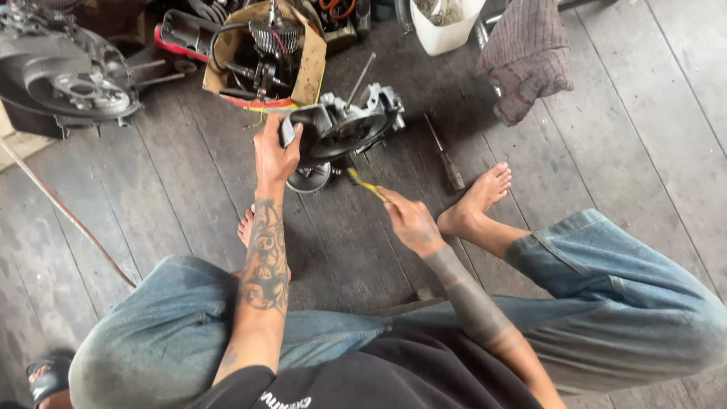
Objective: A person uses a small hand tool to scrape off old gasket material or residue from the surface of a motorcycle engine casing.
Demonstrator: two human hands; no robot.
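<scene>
A grey metal engine casing (344, 125) stands tilted on the dark wooden floor in front of me. My left hand (274, 155) grips its near left edge and holds it up. My right hand (409, 220) is shut on a small tool with a yellow handle (367, 184), whose tip points at the underside of the casing. A round metal part (310, 179) lies just below the casing, beside my left hand. I sit on the floor in blue jeans, bare feet either side.
A cardboard box (266, 53) of engine parts stands behind the casing. A large dark engine cover (64, 76) lies far left. A screwdriver (445, 155) rests on the floor to the right. A white bucket (443, 26) and a dark cloth (526, 57) are at the back right.
</scene>
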